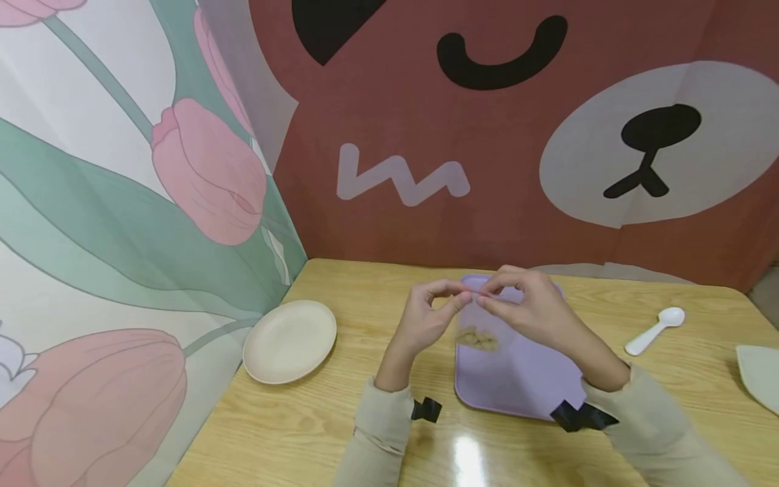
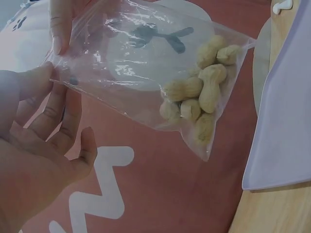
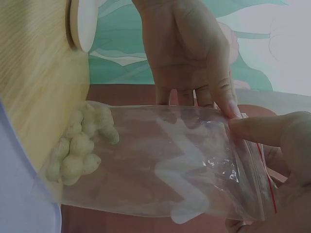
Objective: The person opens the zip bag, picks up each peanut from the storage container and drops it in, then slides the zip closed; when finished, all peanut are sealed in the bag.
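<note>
A clear zip bag [image 2: 121, 73] hangs from both hands, its red-striped zip edge [image 3: 269, 182] at the top. Several unshelled peanuts [image 2: 209, 87] lie gathered at the bottom of the bag. My left hand [image 1: 422, 321] pinches the top edge between thumb and fingers. Close beside it, my right hand [image 1: 535, 308] pinches the same edge with its thumb and index finger. In the head view the peanuts hang over the left part of a purple tray [image 1: 517, 389]. Whether the zip is sealed cannot be made out.
On the left of the wooden table [image 1: 262, 433] stands a round beige plate [image 1: 291, 341]. A white spoon [image 1: 654, 331] lies to the right of the tray. At the right edge, part of a pale dish-like thing [image 1: 761, 372] shows. Printed cloths hang behind the table and along its left side.
</note>
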The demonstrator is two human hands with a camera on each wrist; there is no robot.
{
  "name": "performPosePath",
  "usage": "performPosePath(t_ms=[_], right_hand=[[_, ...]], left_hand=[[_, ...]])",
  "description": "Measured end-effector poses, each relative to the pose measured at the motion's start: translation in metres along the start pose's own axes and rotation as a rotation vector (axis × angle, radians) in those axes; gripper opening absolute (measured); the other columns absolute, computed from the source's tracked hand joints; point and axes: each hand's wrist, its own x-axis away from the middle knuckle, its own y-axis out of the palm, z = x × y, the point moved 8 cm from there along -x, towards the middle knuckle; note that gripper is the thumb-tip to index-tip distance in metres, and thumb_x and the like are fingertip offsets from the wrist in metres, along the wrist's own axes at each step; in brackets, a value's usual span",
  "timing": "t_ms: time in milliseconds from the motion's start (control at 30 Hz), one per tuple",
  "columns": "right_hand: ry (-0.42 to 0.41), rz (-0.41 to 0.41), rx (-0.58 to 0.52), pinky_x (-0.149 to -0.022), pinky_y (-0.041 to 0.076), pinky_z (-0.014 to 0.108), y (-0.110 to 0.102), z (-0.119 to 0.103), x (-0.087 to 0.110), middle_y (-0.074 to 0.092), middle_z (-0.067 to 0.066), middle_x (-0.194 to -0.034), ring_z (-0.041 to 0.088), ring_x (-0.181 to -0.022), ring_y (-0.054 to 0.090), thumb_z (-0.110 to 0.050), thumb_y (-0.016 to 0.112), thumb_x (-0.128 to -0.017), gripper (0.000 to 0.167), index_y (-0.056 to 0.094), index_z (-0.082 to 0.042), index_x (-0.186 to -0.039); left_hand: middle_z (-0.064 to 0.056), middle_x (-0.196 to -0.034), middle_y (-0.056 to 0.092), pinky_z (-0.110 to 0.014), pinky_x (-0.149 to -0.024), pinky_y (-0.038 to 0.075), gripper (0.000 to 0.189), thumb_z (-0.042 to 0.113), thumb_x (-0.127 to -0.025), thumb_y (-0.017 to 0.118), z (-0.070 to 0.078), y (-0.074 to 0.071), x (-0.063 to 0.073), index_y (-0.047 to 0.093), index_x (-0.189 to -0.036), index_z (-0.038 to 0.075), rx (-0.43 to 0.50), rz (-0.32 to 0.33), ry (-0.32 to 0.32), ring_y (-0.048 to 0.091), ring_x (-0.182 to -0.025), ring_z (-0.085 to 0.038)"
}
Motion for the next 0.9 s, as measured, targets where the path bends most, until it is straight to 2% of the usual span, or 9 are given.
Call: performPosePath(t_ms=[67, 133, 300, 433, 667, 800, 900], right_hand=[[0.001, -0.002, -0.004, -0.082, 0.045, 0.048, -0.0008, -0.0004, 0.0001, 0.063, -0.011, -0.081, 0.010, -0.078, 0.060, -0.003, 0.079, -0.083, 0.011, 0.076, -0.014, -0.084], [0.012, -0.003, -0.001, -0.080, 0.043, 0.045, -0.0016, -0.0004, 0.0003, 0.063, -0.011, -0.080, 0.010, -0.077, 0.059, -0.004, 0.079, -0.084, 0.010, 0.076, -0.014, -0.084], [0.044, -0.010, 0.004, -0.076, 0.038, 0.041, -0.0028, -0.0002, 0.0005, 0.064, -0.011, -0.080, 0.010, -0.077, 0.058, -0.005, 0.077, -0.085, 0.007, 0.077, -0.012, -0.086], [0.029, -0.003, -0.014, -0.075, 0.038, 0.041, -0.0036, -0.0017, 0.0005, 0.065, -0.010, -0.082, 0.010, -0.077, 0.059, -0.004, 0.075, -0.087, 0.006, 0.077, -0.010, -0.088], [-0.030, 0.004, -0.053, -0.072, 0.045, 0.029, -0.0043, -0.0049, -0.0009, 0.064, -0.008, -0.082, 0.010, -0.077, 0.059, -0.002, 0.073, -0.089, 0.006, 0.077, -0.006, -0.088], [-0.011, 0.021, -0.029, -0.072, 0.040, 0.032, -0.0055, -0.0031, -0.0006, 0.064, -0.009, -0.082, 0.009, -0.077, 0.058, -0.005, 0.074, -0.089, 0.004, 0.077, -0.007, -0.089], [0.011, 0.041, -0.017, -0.072, 0.038, 0.032, -0.0068, -0.0010, 0.0001, 0.064, -0.010, -0.081, 0.008, -0.076, 0.058, -0.003, 0.075, -0.087, 0.005, 0.077, -0.008, -0.088]], left_hand=[[-0.018, -0.093, 0.073, -0.038, -0.089, 0.050, 0.010, 0.000, -0.093, 0.068, -0.0038, 0.0011, 0.0002, 0.073, -0.098, -0.005, 0.006, -0.007, 0.009, 0.065, -0.091, -0.016], [-0.017, -0.094, 0.073, -0.038, -0.089, 0.050, 0.010, 0.000, -0.093, 0.067, -0.0031, 0.0018, 0.0005, 0.073, -0.098, -0.005, 0.012, -0.007, 0.017, 0.065, -0.091, -0.013], [-0.016, -0.094, 0.073, -0.034, -0.088, 0.050, 0.010, 0.002, -0.093, 0.067, -0.0009, 0.0020, 0.0011, 0.074, -0.098, -0.005, 0.018, 0.009, 0.041, 0.064, -0.090, -0.012], [-0.017, -0.093, 0.073, -0.033, -0.086, 0.052, 0.010, 0.002, -0.093, 0.068, 0.0008, 0.0017, 0.0004, 0.074, -0.097, -0.005, 0.028, 0.025, 0.055, 0.064, -0.089, -0.012], [-0.019, -0.090, 0.072, -0.035, -0.084, 0.053, 0.007, -0.005, -0.091, 0.067, 0.0049, 0.0043, -0.0017, 0.073, -0.094, -0.007, 0.032, 0.060, 0.111, 0.066, -0.087, -0.020], [-0.022, -0.090, 0.072, -0.034, -0.083, 0.053, 0.007, -0.009, -0.090, 0.066, 0.0055, 0.0046, -0.0019, 0.072, -0.093, -0.009, 0.036, 0.083, 0.126, 0.065, -0.085, -0.026], [-0.023, -0.090, 0.071, -0.033, -0.082, 0.053, 0.007, -0.009, -0.090, 0.066, 0.0045, 0.0032, -0.0015, 0.072, -0.093, -0.010, 0.040, 0.111, 0.120, 0.064, -0.085, -0.024]])
